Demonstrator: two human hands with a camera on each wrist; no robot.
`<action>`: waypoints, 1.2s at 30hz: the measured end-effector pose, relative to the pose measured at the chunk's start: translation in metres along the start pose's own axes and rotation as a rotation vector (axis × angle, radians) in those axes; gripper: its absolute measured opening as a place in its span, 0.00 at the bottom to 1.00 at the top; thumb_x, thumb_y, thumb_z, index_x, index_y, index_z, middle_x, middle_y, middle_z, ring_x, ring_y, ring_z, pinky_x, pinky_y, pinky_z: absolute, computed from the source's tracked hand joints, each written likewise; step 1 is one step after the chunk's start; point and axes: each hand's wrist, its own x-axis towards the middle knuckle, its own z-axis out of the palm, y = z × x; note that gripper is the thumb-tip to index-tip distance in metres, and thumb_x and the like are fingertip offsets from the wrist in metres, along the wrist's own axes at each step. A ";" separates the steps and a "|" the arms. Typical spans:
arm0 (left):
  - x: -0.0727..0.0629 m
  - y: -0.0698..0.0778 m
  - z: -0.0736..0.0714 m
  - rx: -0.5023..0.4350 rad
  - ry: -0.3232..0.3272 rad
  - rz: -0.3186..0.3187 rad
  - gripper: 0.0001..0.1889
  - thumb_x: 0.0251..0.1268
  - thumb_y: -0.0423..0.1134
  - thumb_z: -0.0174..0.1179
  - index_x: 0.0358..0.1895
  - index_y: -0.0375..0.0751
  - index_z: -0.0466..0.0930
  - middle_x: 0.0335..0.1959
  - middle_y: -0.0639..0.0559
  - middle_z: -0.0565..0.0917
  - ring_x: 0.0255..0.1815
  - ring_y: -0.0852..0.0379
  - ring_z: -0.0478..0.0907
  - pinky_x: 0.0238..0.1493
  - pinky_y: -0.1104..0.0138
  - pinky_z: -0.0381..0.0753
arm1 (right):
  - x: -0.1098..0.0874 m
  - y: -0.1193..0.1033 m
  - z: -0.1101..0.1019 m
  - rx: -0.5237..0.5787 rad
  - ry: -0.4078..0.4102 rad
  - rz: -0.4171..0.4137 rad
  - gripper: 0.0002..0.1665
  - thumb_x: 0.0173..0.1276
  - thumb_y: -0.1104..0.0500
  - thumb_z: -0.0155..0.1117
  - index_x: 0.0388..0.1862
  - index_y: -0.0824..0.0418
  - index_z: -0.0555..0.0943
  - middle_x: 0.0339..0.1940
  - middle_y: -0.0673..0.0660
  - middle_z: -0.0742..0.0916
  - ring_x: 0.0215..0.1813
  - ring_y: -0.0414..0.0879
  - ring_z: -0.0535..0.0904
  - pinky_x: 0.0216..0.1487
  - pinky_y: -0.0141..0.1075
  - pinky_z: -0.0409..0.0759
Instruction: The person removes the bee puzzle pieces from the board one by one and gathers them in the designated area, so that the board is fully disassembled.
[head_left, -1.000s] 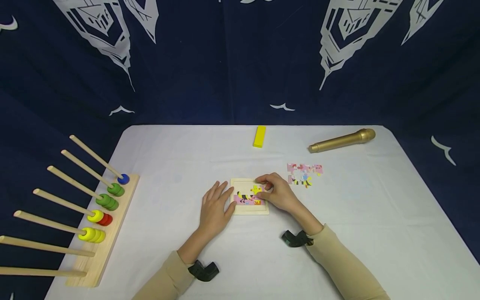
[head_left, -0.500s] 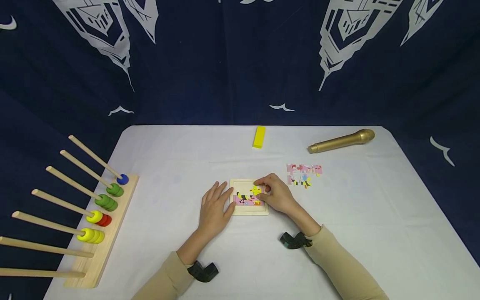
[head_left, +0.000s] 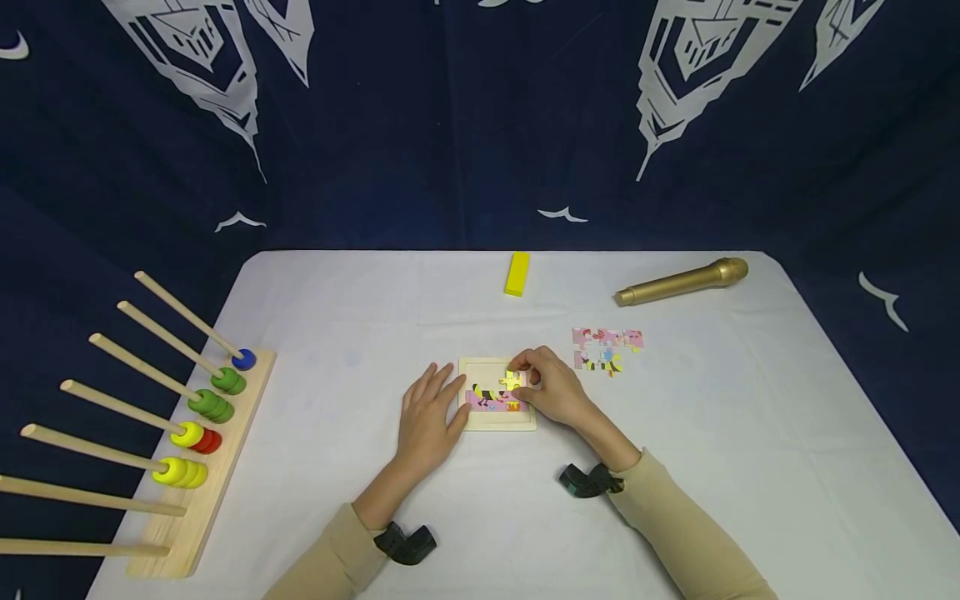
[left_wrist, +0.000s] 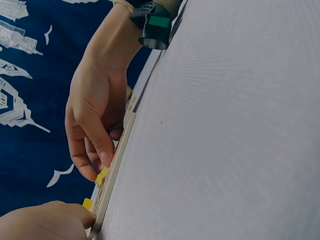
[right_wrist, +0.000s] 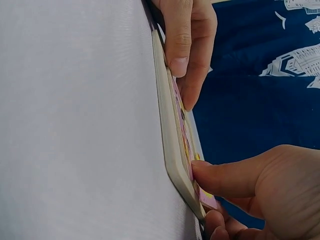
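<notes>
A light wooden puzzle tray [head_left: 498, 422] lies on the white cloth, its lower part filled with pink pieces [head_left: 487, 402] bearing a black-and-yellow striped figure. My left hand [head_left: 427, 421] rests against the tray's left side, fingers extended. Over the tray's right side, my right hand [head_left: 557, 390] pinches a yellow-and-pink puzzle piece [head_left: 513, 380] between thumb and fingers. In the left wrist view that yellow piece [left_wrist: 102, 176] sits tilted just above the tray. The right wrist view shows my right thumb [right_wrist: 220, 176] at the piece's edge; the fingertips behind it are partly hidden.
Several loose puzzle pieces [head_left: 600, 337] lie right of the tray. A yellow block [head_left: 517, 274] and a gold microphone [head_left: 681, 282] are near the far edge. A wooden bead rack [head_left: 213, 492] with slanting pegs stands at left.
The yellow piece in my right hand has tilted slightly and looks paler now. My left hand stays at the tray's side, and the tray keeps its place.
</notes>
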 end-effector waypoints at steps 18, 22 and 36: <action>0.000 0.000 0.000 0.009 0.002 0.006 0.22 0.65 0.41 0.61 0.61 0.37 0.78 0.69 0.39 0.71 0.75 0.39 0.58 0.71 0.44 0.56 | 0.003 0.000 -0.002 0.242 0.043 0.029 0.09 0.64 0.72 0.63 0.41 0.62 0.82 0.33 0.57 0.83 0.32 0.45 0.72 0.33 0.29 0.70; 0.000 0.000 0.000 0.010 0.003 0.005 0.22 0.65 0.41 0.61 0.61 0.37 0.78 0.69 0.39 0.71 0.75 0.39 0.59 0.71 0.44 0.56 | 0.003 0.001 -0.002 0.248 0.042 0.040 0.08 0.65 0.72 0.62 0.40 0.62 0.82 0.33 0.57 0.83 0.33 0.45 0.73 0.34 0.29 0.71; 0.000 0.001 -0.001 0.004 0.004 0.006 0.22 0.65 0.41 0.61 0.61 0.36 0.78 0.69 0.38 0.71 0.75 0.39 0.59 0.71 0.44 0.56 | 0.002 0.001 -0.001 0.164 0.036 0.011 0.07 0.67 0.69 0.61 0.39 0.59 0.82 0.32 0.54 0.84 0.33 0.44 0.74 0.35 0.31 0.72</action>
